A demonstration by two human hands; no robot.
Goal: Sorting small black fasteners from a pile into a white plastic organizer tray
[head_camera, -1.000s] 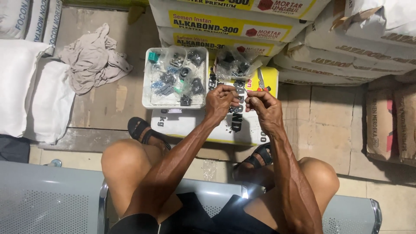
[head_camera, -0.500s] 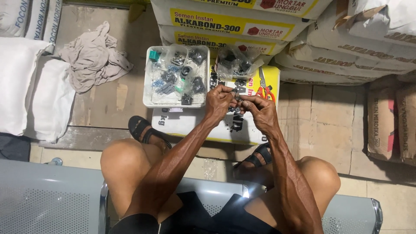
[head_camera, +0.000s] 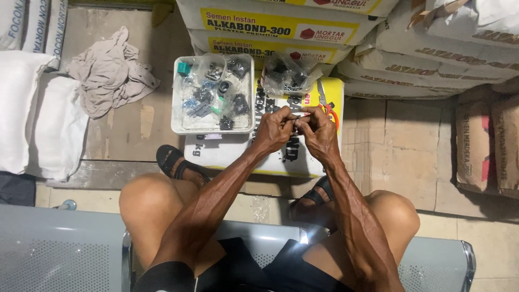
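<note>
Stacked grey paper cement sacks [head_camera: 432,59] along the back. White-and-yellow sack [head_camera: 243,154] lying flat, carrying a white square plastic tray [head_camera: 175,108] of bagged small fittings. Above the flat sack, left hand [head_camera: 275,130] and right hand [head_camera: 319,132] meet, fingertips pinched on a tiny pale piece [head_camera: 304,114], kind unclear.

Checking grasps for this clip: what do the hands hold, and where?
Left hand and right hand pinch one small pale part between fingertips; what it is and where it is gripped cannot be told.
</note>
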